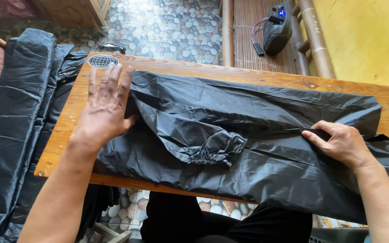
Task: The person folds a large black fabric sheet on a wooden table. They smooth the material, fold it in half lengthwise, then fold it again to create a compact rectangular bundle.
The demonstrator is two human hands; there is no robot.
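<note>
A black, shiny garment (248, 148) lies spread across a wooden table (190, 69), with one elastic-cuffed sleeve (203, 139) folded over its middle. My left hand (106, 105) rests flat with fingers apart on the garment's left end and the bare wood. Over at the right, my right hand (341, 141) pinches a fold of the black fabric between thumb and fingers. The garment's near edge hangs over the table's front.
More black plastic-like material (14, 135) is heaped to the left of the table. A round globe sticker (103, 60) marks the table's far left corner. A black device with a blue light (276, 27) sits on a bamboo bench behind. Pebble-patterned floor lies beyond.
</note>
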